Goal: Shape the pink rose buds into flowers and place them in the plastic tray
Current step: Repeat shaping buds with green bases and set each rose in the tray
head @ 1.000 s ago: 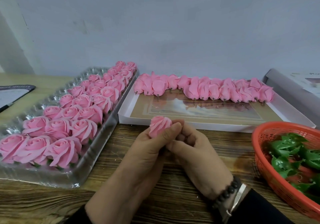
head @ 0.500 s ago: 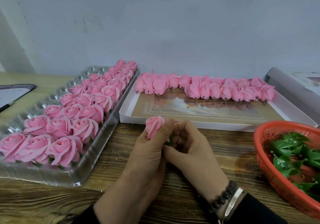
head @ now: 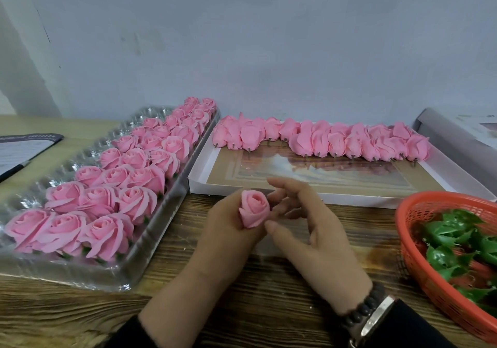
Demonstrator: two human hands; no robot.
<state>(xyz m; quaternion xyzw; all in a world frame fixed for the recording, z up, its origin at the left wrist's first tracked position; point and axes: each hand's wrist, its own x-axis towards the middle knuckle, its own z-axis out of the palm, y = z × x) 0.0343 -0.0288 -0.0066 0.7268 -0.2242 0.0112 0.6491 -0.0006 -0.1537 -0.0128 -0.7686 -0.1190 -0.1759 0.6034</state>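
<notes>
A person's left hand (head: 228, 229) gripped a pink rose bud (head: 254, 208) upright at the centre of the wooden table (head: 269, 307), its fingers curled round the bud's base. The right hand (head: 309, 229), at three o'clock of the bud, held nothing, its fingers loosely spread, the thumb tip just beside the petals. At nine o'clock lay the clear plastic tray (head: 35, 191), rows of opened pink flowers (head: 126, 181) filling its near side. At twelve o'clock a white box (head: 322, 197) held a row of unshaped buds (head: 322, 140). At three o'clock sat an orange basket (head: 419, 275) of green leaves (head: 457, 240).
</notes>
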